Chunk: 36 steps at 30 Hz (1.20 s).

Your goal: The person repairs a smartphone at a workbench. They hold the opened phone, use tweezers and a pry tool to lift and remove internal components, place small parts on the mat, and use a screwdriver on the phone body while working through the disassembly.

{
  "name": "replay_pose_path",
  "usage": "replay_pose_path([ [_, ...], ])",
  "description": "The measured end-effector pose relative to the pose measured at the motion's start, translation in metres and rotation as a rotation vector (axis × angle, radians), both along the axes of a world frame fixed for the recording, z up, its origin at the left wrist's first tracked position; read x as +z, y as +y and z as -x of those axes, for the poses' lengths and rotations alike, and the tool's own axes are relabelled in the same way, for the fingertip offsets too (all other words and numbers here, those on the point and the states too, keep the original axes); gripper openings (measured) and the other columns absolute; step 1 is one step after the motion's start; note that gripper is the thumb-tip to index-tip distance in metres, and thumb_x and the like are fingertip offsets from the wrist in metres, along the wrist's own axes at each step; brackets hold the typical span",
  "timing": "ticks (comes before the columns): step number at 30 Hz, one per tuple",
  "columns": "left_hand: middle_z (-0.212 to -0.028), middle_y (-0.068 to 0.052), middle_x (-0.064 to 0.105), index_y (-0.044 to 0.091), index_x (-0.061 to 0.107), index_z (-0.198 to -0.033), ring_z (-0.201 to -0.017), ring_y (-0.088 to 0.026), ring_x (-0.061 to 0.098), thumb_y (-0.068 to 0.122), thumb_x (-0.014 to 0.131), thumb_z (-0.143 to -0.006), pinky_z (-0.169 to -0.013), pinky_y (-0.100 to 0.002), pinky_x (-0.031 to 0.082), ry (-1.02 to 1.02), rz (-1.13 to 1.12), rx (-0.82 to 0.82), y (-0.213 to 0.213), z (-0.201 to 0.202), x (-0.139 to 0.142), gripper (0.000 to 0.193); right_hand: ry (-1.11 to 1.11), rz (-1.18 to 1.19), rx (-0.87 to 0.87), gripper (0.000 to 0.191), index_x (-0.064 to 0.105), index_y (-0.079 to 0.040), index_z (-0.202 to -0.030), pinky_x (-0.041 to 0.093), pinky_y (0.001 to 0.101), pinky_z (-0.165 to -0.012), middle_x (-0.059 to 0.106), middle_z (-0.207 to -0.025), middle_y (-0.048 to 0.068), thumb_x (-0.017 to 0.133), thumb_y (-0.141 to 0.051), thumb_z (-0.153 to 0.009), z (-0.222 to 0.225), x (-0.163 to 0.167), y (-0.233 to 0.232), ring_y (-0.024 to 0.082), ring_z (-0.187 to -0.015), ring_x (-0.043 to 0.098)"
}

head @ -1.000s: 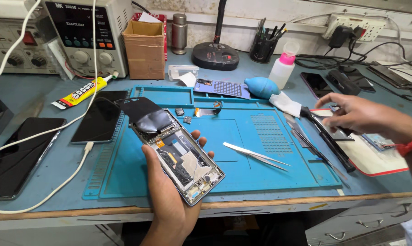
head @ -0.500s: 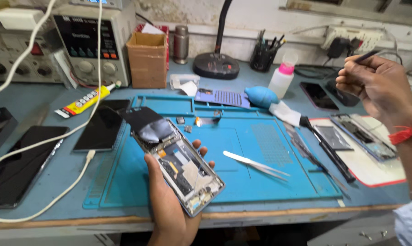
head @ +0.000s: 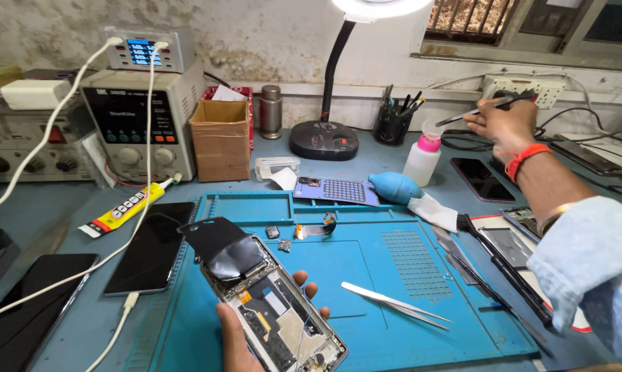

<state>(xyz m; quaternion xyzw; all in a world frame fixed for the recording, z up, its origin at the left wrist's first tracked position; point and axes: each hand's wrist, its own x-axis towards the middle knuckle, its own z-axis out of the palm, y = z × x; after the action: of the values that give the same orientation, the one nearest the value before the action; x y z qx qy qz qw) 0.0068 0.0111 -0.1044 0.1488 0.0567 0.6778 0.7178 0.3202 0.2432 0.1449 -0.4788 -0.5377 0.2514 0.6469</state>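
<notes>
Blue repair mat under me, pen cup of tools beyond it, my left hand gripping the opened phone above its near edge, right hand raised past its far corner, pinching a thin tool.

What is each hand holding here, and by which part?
Left hand holds the opened phone, gripped around its lower half from beneath. Right hand holds a thin dark tool by its rear end, raised over the bench.

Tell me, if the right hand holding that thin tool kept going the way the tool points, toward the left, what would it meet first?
Probably the dark pen holder. The right hand aims its thin tool left and slightly downward, over the white bottle with a pink cap. Depth is unclear, so it might pass in front.
</notes>
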Motion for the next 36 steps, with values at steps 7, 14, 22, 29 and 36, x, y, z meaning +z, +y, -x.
replay_pose_path([
  [7,-0.134,-0.024,0.057,0.012,0.035,-0.154,-0.118,-0.038,0.061,0.085,0.032,-0.079,-0.09,-0.062,0.058,0.056,0.183,0.075,-0.003,-0.001,0.0,0.104,-0.033,0.098,0.026,0.018,0.053,0.003,-0.107,0.065,0.0323,-0.06,0.067,-0.094,0.014,0.067,-0.009,-0.102,0.004,0.001,-0.002,0.026,-0.077,0.077],
  [14,-0.137,-0.023,0.054,0.015,0.032,-0.156,-0.121,-0.043,0.06,0.081,0.035,-0.081,-0.09,-0.063,0.057,0.025,0.036,0.037,-0.009,0.0,0.003,0.1,-0.047,0.145,-0.013,0.019,0.054,0.005,-0.114,0.067,0.0351,-0.063,0.065,-0.103,0.016,0.062,-0.009,-0.104,0.011,0.004,-0.006,0.027,-0.081,0.075],
  [22,-0.136,-0.022,0.056,0.017,0.035,-0.155,-0.123,-0.04,0.059,0.081,0.035,-0.078,-0.091,-0.063,0.057,0.021,0.122,0.079,-0.006,-0.003,0.002,0.099,0.232,0.345,0.082,0.026,0.053,0.009,-0.123,0.064,0.041,-0.08,0.066,-0.108,0.022,0.056,-0.01,-0.105,0.008,-0.004,-0.012,0.029,-0.089,0.076],
  [29,-0.131,-0.024,0.059,0.012,0.043,-0.149,-0.118,-0.038,0.062,0.085,0.035,-0.082,-0.088,-0.059,0.057,-0.061,0.206,0.122,-0.012,-0.016,0.025,0.1,0.426,0.389,0.337,0.016,0.059,-0.005,-0.112,0.064,0.0398,-0.088,0.07,-0.103,0.015,0.063,-0.019,-0.108,-0.002,-0.006,-0.001,0.029,-0.095,0.076],
  [36,-0.129,-0.023,0.062,0.007,0.045,-0.147,-0.114,-0.035,0.063,0.069,0.031,-0.092,-0.089,-0.054,0.057,-0.056,0.105,0.264,-0.03,-0.031,0.061,0.084,0.126,0.359,0.523,0.021,0.065,-0.005,-0.118,0.058,0.0294,-0.088,0.067,-0.101,0.003,0.06,-0.022,-0.107,0.022,-0.048,-0.062,0.015,-0.093,0.067],
])
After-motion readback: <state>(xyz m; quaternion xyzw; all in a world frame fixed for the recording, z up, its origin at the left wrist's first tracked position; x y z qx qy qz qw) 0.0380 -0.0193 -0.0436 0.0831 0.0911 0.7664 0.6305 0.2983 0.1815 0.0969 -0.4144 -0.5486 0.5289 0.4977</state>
